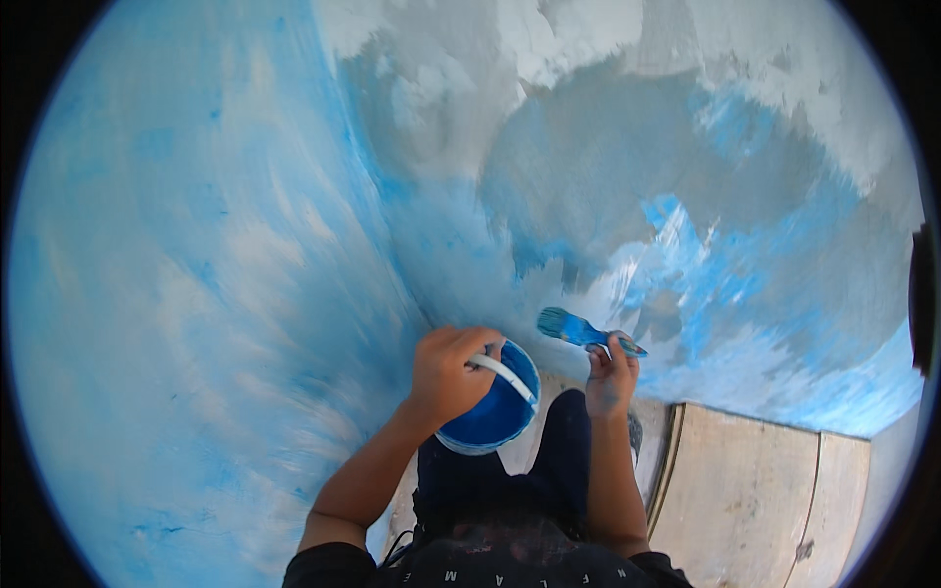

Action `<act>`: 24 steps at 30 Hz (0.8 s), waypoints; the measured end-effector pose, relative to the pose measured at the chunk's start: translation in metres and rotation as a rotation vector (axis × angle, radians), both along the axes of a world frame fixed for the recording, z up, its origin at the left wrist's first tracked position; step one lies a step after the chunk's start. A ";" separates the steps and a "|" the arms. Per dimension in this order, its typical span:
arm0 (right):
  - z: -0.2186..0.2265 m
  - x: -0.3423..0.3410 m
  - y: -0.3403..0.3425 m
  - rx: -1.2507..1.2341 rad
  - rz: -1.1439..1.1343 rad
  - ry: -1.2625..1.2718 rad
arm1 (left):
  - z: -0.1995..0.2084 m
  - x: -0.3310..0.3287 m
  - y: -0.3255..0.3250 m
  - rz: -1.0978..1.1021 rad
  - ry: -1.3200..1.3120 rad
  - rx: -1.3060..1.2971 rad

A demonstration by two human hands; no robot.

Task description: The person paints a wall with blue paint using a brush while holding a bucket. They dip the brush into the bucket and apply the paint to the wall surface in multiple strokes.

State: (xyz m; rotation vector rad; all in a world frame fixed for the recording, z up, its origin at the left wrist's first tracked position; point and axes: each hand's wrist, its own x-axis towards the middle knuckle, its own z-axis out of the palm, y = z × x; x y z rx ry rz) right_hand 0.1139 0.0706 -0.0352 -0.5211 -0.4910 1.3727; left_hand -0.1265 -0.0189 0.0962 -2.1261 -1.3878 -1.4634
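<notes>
Blue paint (490,416) inside a bucket (477,449), white handle (508,374) in clenched left hand (447,370), brush (576,330) in grasping right hand (613,374).

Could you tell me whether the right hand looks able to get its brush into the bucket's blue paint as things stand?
Probably yes: nothing shows between the brush in the right hand and the open bucket, though the left hand and white handle partly cover its opening.

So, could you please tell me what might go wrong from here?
The left hand grips the bucket at its white handle; if it tilts, the blue paint inside could spill, perhaps onto the dark trousers.

The brush in the right hand has paint-stained bristles, held out beyond the bucket's rim, so it might drip.
</notes>
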 end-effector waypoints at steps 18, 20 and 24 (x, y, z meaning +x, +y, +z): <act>0.254 -0.035 0.093 0.995 -0.386 -0.913 | 0.265 -0.058 0.017 0.568 1.214 -0.035; 0.268 -0.054 0.109 1.156 -0.564 -1.111 | 0.270 -0.055 0.015 0.613 1.326 -0.103; 0.264 -0.109 0.128 1.345 -0.767 -1.392 | 0.264 -0.071 0.010 0.603 1.398 -0.045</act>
